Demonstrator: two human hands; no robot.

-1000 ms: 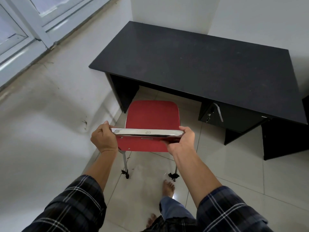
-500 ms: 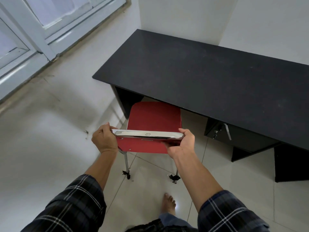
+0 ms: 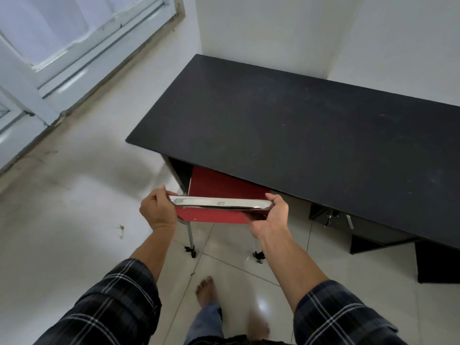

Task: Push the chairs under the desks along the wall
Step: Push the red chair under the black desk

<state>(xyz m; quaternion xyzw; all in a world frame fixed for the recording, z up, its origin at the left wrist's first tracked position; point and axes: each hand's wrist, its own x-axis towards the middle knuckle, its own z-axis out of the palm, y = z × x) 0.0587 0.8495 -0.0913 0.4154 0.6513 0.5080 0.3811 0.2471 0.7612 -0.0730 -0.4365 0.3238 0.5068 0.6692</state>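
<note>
Hands sit at either end of the chair's shiny top rail (image 3: 220, 203), and that rail's long axis runs left to right, roughly in line with the near edge of the black table (image 3: 298, 135) ahead. The left hand (image 3: 157, 212) is wrapped around the left end with its fingers curled over the top; the right hand (image 3: 271, 217) cups the right end from below and behind, thumb up along the corner. So each grip is closed on the rail, and neither is clearly nearer the table than the other. The red chair (image 3: 224, 189) lies straight ahead of the grip, its seat already partly under the tabletop at the left end of the opening, just beside the table's left side panel (image 3: 179, 171); the back part of the seat and the two rear legs (image 3: 190, 235) stand out on the tiled floor (image 3: 224, 272). The remaining travel looks like a short, level shove away from the body, square to the table edge. Because the chair sits so close to that left panel, any drift leftward could catch it, so the push probably wants equal pressure from both hands. The drawer unit (image 3: 348, 220) lies well off to the right and seems clear of the path.
</note>
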